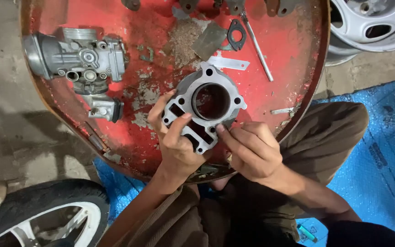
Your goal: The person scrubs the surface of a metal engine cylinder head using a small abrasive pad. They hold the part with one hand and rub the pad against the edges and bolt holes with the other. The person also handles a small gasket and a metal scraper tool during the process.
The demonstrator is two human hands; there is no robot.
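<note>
Hands: left hand (177,144) has its grip closed on the grey cast-metal engine cylinder block with a round bore (205,107), thumb on its top face; right hand (252,151) loosely curled, holding nothing, fingertips touching the block's near edge.
Block: resting tilted on the round, worn red metal desk (275,55).
Left of it: grey metal carburettor (76,59).
Beyond: black gasket (236,34), thin metal rod (258,45).
Floor: blue tarpaulin (380,151), black tyre (46,206).

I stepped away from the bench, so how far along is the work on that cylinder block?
Done: the cylinder block is off its engine, bore empty, lying on the red metal surface. In hand: the left hand holds its flange while the right hand fingers its edge. Left: the carburetor, black gasket and metal rod lie apart, untouched.
</note>
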